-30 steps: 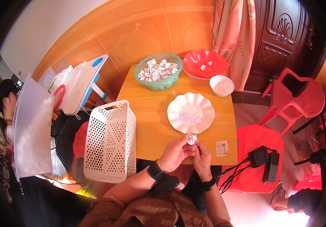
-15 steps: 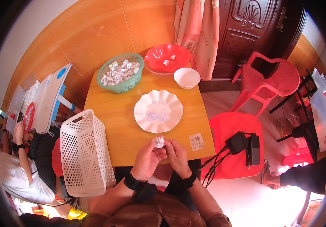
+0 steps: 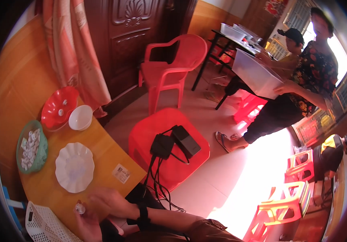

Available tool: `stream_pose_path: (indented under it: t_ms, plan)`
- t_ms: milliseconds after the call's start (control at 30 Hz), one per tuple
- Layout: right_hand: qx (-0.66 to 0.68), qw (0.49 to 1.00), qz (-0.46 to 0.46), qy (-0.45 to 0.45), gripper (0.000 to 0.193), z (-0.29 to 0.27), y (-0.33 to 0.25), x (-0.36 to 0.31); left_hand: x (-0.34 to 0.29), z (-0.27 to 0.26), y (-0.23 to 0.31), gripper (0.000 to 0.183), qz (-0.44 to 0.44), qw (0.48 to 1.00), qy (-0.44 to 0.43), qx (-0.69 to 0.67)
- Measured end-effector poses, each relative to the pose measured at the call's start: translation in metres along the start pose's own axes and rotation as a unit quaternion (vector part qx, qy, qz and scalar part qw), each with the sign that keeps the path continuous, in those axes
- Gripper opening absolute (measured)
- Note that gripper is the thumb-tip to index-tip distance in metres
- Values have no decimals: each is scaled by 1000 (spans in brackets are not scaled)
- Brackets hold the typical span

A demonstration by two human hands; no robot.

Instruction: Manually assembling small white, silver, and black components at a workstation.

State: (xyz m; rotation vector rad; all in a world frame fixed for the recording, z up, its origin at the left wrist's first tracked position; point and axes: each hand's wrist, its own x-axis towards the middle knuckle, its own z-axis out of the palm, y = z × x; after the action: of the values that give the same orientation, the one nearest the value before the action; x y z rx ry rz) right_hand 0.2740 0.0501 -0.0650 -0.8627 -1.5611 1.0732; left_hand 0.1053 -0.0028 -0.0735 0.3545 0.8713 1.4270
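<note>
My left hand [image 3: 89, 228], at the lower left by the table's near edge, pinches a small white crumpled piece [image 3: 80, 208] between thumb and fingers; its exact kind is too small to tell. My right hand [image 3: 113, 203] is just right of it over the table, its fingers smeared by motion. Beyond both hands sits a white scalloped plate [image 3: 85, 181] with pale lilac bits in it. Farther left, a green basket [image 3: 40, 159] holds many similar white crumpled pieces. Behind the plate are a red wavy-edged bowl [image 3: 51, 105] with two small white pieces and a white bowl [image 3: 80, 117].
A white perforated basket [image 3: 46, 226] stands at the table's left side. To the right, a red stool [image 3: 141, 133] carries a black box and cables [image 3: 160, 147]. A red armchair [image 3: 181, 52] is behind it. Another person [image 3: 314, 76] holds a clear tub [image 3: 254, 72].
The view has swung right, so the table now lies at the left and more of the room shows. The white piece stays in my left hand; my right hand has come slightly away from it.
</note>
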Motion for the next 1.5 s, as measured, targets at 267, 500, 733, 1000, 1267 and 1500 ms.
stream_pose_path:
  t_ms: [267,500,733,1000,1267,1500]
  plan:
    - [-85,950,-267,-137,30,42,-44,-11,28,-29,-13,34,-25,999,-9,-43]
    - [-66,864,-434,-247,21,101,-71,-17,37,-52,-15,34,-34,995,-73,-52]
    - [-79,805,-487,-329,13,146,-62,-30,14,-45,-7,32,-36,996,-4,-76]
    - [-156,903,-306,-258,20,141,-55,-34,13,-43,-14,31,-94,989,0,-112]
    - [-256,867,-353,-243,22,133,-60,8,8,-56,-12,37,-99,986,-30,-131]
    - [-295,851,-344,-265,39,134,-53,13,-1,-44,-3,41,-110,991,-24,-71]
